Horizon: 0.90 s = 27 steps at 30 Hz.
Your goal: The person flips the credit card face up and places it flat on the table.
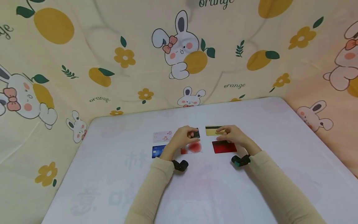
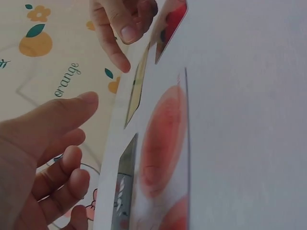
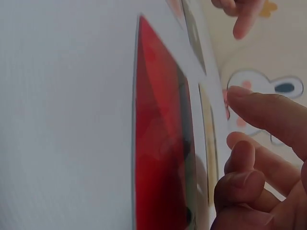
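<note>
My left hand [image 1: 181, 137] hovers over a dark card [image 1: 197, 133] and a pale card with red circles [image 1: 195, 147]. In the left wrist view its fingers are loosely bent, thumb apart, with nothing between them. My right hand [image 1: 234, 136] hangs above a gold card with a black stripe [image 1: 210, 131] and a red card [image 1: 224, 148]. The right wrist view shows that hand's fingers [image 3: 268, 112] relaxed and holding nothing, clear of the red card. Left of my left hand lie a pale pink card [image 1: 160, 137] and a blue card [image 1: 157, 151], the blue one partly hidden by the wrist.
The cards lie flat in two rows on a white table [image 1: 207, 189]. Behind it hangs a cream cloth [image 1: 223, 37] printed with rabbits and oranges. Black cameras [image 1: 181, 165] sit on both wrists, below the sleeves' cuffs.
</note>
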Tool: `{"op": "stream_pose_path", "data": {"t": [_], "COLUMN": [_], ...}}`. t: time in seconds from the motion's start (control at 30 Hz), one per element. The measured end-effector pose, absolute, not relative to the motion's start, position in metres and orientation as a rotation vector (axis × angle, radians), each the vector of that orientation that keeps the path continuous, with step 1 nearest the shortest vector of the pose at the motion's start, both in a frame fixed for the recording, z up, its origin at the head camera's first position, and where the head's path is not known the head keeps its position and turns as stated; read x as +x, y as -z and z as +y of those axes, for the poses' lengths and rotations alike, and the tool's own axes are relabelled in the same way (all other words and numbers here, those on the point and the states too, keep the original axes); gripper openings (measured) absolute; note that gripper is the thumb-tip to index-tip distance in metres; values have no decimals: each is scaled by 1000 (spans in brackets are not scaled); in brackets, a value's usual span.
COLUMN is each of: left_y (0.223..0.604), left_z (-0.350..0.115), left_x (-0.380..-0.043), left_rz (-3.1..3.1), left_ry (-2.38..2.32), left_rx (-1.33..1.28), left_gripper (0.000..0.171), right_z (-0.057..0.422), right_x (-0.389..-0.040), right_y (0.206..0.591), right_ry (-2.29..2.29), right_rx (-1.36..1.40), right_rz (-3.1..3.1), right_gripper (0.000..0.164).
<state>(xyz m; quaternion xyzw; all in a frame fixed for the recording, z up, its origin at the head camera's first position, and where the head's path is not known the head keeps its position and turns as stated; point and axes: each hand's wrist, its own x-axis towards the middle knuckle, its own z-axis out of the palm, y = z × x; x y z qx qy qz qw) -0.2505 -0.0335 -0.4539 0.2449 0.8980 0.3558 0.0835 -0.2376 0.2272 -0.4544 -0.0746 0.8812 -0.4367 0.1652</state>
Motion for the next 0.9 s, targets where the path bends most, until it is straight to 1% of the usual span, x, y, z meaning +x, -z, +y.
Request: {"op": "stream_pose_path", "data": {"t": [0.2,0.57,0.9], "left_y": [457,464,468], "left_z": [-21,-8,-4], "left_x": [-255,-264,-271], "left_rz": [2719,2810,2821], "left_ry": [-978,-863,-841], "left_rx": [698,711,656], "left_gripper": [47,52,55], "right_z": [240,254,256], "right_x": [-244,-249,-261], "right_y": [454,452,455], "right_ry": [1238,1249,1202], "right_rx": [-212,-131,-126], "right_rz": [2565,2554,2577], "right_gripper": [48,56,62]}}
